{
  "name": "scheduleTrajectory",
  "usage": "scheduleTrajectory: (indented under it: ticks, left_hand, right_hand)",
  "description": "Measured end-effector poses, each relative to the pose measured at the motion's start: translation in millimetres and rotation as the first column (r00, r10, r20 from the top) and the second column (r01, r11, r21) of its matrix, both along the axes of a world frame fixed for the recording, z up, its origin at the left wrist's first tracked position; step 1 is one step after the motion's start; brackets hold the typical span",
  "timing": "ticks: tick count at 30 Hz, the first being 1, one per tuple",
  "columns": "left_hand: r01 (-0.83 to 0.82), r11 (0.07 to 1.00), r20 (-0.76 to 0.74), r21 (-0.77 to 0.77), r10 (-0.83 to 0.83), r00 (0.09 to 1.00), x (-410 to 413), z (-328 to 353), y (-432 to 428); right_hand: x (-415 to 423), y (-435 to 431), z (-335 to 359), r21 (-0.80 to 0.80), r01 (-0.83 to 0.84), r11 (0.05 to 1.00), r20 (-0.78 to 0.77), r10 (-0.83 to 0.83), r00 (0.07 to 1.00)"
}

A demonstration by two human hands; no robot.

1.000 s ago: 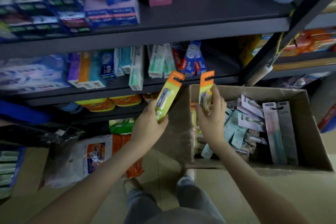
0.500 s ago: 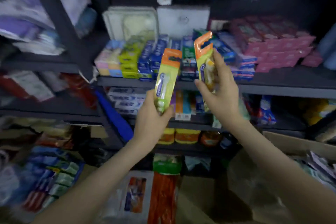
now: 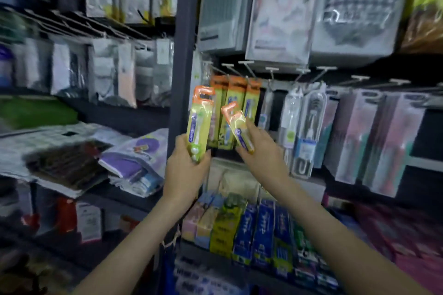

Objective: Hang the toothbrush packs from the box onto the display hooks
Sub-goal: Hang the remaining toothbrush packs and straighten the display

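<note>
Holds one toothbrush pack per hand, both up in front of the hung orange-top packs. Grips the L pack w/ L hand at its bottom end, fingers curled round the edge. Keeps it upright, long axis vertical, hang-hole end up, just left of the hung row and approx. level w/ it. Pinches the R pack low down w/ R hand, thumb and fingers closed on it. Holds it tilted, orange top leaning up-left, across the front of the hung row and lower than its tops.

Turns on hole-to-hook line-up: hooks above the hung row, tips pointing out toward the camera. Prob. needs each hole end lifted to a hook tip, then pushed back. L pack prob. the readier one, being vertical; R pack closer sideways but wants straightening first.

Containers: no box in view, so can't tell what's left in it. Shows 3 or so matching packs on the hung row's hooks. Right of that row, other brush packs in clear and pink cards; below it, a shelf w/ toothpaste cartons.
</note>
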State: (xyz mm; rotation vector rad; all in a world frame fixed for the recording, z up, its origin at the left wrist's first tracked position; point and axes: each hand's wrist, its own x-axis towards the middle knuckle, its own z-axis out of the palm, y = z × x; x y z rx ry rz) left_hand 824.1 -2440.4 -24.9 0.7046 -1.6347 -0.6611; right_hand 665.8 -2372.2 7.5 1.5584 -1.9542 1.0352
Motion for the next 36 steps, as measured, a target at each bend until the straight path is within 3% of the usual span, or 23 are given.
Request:
scheduleTrajectory:
  ticks: [7, 12, 19, 23, 25, 27, 28, 30, 32, 33, 34, 36]
  left_hand:
    - [-0.034, 0.999, 0.04, -0.036, 0.036, 0.999, -24, 25, -32]
    - [-0.028, 0.999, 0.004, -0.035, 0.029, 1.0, -37, 26, -44]
    - [-0.032, 0.998, -0.003, -0.053, 0.032, 0.999, -46, 25, -54]
    - [0.026, 0.999, 0.013, -0.038, -0.026, 1.0, -48, 19, -57]
    - [0.1, 0.994, 0.008, -0.035, -0.1, 0.995, -48, 16, -57]
    - [0.227, 0.974, 0.0, -0.012, -0.227, 0.974, -50, 15, -56]
    - [0.3, 0.954, -0.001, 0.005, -0.3, 0.954, -52, 14, -58]
    - [0.44, 0.897, 0.015, 0.042, -0.441, 0.897, -58, 15, -62]
    - [0.539, 0.84, 0.042, 0.054, -0.542, 0.84, -63, 18, -64]
    - [0.585, 0.808, 0.029, 0.066, -0.587, 0.809, -64, 20, -64]
    - [0.623, 0.778, 0.009, 0.081, -0.625, 0.78, -66, 23, -64]
    - [0.69, 0.714, -0.002, 0.117, -0.695, 0.719, -67, 30, -64]
  right_hand:
    - [-44, -60, 32, -0.04, 0.173, 0.984, 0.038, -0.171, 0.984]
    - [-56, -85, 36, -0.109, 0.188, 0.976, 0.015, -0.187, 0.982]
    - [-70, -118, 49, -0.131, 0.205, 0.97, 0.31, -0.156, 0.938]
    - [-63, -120, 52, -0.08, 0.15, 0.986, 0.434, -0.101, 0.895]
    - [-51, -107, 47, -0.186, 0.124, 0.975, 0.407, -0.038, 0.913]
    - [-37, -88, 37, -0.343, -0.021, 0.939, 0.343, 0.146, 0.928]
    - [-30, -80, 32, -0.373, -0.16, 0.914, 0.348, 0.298, 0.889]
    - [-21, -68, 26, -0.308, -0.464, 0.831, 0.47, 0.556, 0.685]
    - [-24, -66, 24, -0.327, -0.616, 0.717, 0.61, 0.658, 0.442]
    - [-27, -63, 25, -0.356, -0.635, 0.685, 0.641, 0.674, 0.367]
    - [-29, -62, 27, -0.367, -0.64, 0.674, 0.646, 0.68, 0.346]
    - [-30, -59, 29, -0.353, -0.626, 0.695, 0.626, 0.673, 0.395]
